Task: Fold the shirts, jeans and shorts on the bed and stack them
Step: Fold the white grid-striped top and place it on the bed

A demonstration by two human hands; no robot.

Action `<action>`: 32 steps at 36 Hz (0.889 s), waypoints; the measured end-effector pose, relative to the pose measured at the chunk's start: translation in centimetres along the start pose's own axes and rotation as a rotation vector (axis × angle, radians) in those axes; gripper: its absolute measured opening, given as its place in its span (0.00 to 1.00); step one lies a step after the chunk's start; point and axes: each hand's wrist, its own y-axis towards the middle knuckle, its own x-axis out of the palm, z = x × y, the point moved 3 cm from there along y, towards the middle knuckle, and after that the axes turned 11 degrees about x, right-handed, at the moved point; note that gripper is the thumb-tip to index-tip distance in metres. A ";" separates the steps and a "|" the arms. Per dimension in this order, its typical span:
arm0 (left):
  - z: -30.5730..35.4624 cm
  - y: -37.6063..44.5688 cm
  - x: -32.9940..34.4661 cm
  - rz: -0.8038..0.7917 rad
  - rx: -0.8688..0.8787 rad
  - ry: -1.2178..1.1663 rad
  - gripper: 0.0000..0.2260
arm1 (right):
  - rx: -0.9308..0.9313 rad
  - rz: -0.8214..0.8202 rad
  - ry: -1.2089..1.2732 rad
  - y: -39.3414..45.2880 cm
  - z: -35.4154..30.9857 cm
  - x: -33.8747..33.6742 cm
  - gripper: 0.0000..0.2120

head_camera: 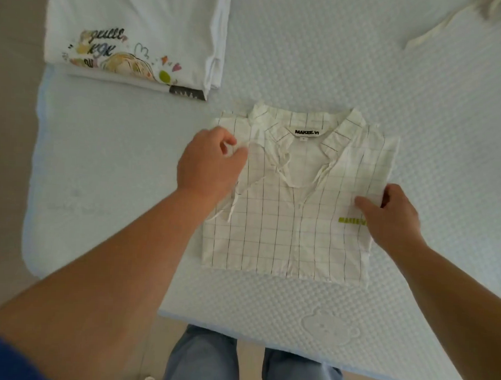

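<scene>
We found the checked shirt (294,209) folded into a rough square, lying flat on the bed (364,65) near its front edge, collar pointing toward the far side. A black neck label sat inside the collar; green lettering showed on the shirt's right side. Loose ties hung from the open neckline.

The left hand (210,162) was at the shirt's left shoulder, fingers curled, thumb and fingertips pinching a fold of fabric at that edge. The right hand (391,216) was at the shirt's right edge, thumb lying on top of the cloth beside the green lettering, the other fingers curled round the edge and gripping it.

Toward the far left corner of the bed we noted a white printed T-shirt (135,32), folded, lying on top of another folded white piece, well apart from the checked shirt. At the far right corner a pale crumpled garment (463,24) lay unfolded, only partly in view.

The person's jeans-clad legs (204,360) stood against the bed's front edge.
</scene>
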 end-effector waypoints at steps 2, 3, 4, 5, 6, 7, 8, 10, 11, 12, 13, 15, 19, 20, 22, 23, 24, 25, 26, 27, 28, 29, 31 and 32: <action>-0.6 -3.1 0.6 -0.089 -0.038 0.006 0.15 | 0.006 -0.006 0.001 -0.2 -0.1 0.0 0.11; -0.7 -4.3 1.0 -0.126 -0.044 0.016 0.18 | 0.010 -0.009 0.004 -0.2 -0.1 0.0 0.12; -0.8 -5.3 1.4 -0.157 -0.045 0.024 0.22 | 0.013 -0.011 0.006 -0.3 -0.1 0.0 0.12; -0.8 -6.0 1.9 -0.177 -0.045 0.031 0.24 | 0.015 -0.013 0.004 -0.3 -0.2 -0.1 0.12; -0.9 -6.4 2.2 -0.182 -0.044 0.040 0.24 | 0.015 -0.015 -0.002 -0.3 -0.2 -0.1 0.11; -0.9 -6.6 2.5 -0.175 -0.045 0.059 0.23 | 0.015 -0.017 -0.010 -0.3 -0.2 -0.1 0.11; -0.8 -6.5 2.6 -0.160 -0.046 0.089 0.21 | 0.015 -0.017 -0.016 -0.3 -0.3 -0.1 0.11; -0.8 -6.2 2.8 -0.140 -0.062 0.142 0.16 | 0.015 -0.017 -0.019 -0.2 -0.3 -0.1 0.11; -1.0 -6.0 2.9 -0.145 -0.074 0.157 0.15 | 0.014 -0.017 -0.018 -0.2 -0.3 -0.1 0.11; -1.2 -5.8 2.9 -0.158 -0.085 0.165 0.13 | 0.013 -0.017 -0.017 -0.2 -0.3 -0.1 0.11; -1.4 -5.8 2.8 -0.171 -0.092 0.172 0.11 | 0.011 -0.016 -0.017 -0.2 -0.3 -0.1 0.11; -1.9 -5.7 2.6 -0.210 -0.091 0.213 0.07 | 0.011 -0.014 -0.016 -0.3 -0.3 -0.1 0.10; -1.8 -6.0 2.3 -0.312 -0.111 0.133 0.13 | 0.004 -0.013 0.002 -0.4 -0.3 0.0 0.10; -1.2 -6.0 2.1 -0.319 -0.137 0.023 0.14 | 0.003 -0.011 0.006 -0.4 -0.3 -0.1 0.10; 0.6 -5.9 1.5 -0.309 -0.242 -0.322 0.14 | 0.002 -0.011 0.004 -0.4 -0.2 -0.1 0.09; 1.8 -5.9 1.2 -0.319 -0.316 -0.565 0.13 | 0.003 -0.013 0.002 -0.3 -0.2 -0.1 0.09; 2.9 -5.9 1.1 -0.351 -0.381 -0.827 0.11 | 0.005 -0.016 0.001 -0.3 -0.2 -0.1 0.09; 4.0 -5.8 1.1 -0.389 -0.421 -1.065 0.10 | 0.006 -0.018 0.001 -0.3 -0.2 -0.1 0.09; 4.7 -5.7 1.1 -0.415 -0.451 -1.251 0.10 | 0.005 -0.021 0.002 -0.2 -0.2 -0.1 0.09; 5.3 -5.7 1.1 -0.424 -0.495 -1.383 0.11 | 0.005 -0.026 0.005 -0.3 -0.2 -0.2 0.09; 5.5 -5.8 1.3 -0.417 -0.555 -1.465 0.11 | 0.005 -0.031 0.010 -0.3 -0.2 -0.2 0.09; 5.3 -6.0 1.6 -0.399 -0.628 -1.519 0.11 | 0.007 -0.037 0.017 -0.3 -0.1 -0.2 0.08; 4.8 -6.6 2.4 -0.363 -0.758 -1.548 0.09 | 0.010 -0.044 0.024 -0.3 -0.1 -0.3 0.08; 4.4 -7.0 2.9 -0.351 -0.783 -1.474 0.07 | 0.011 -0.045 0.024 -0.3 -0.1 -0.3 0.08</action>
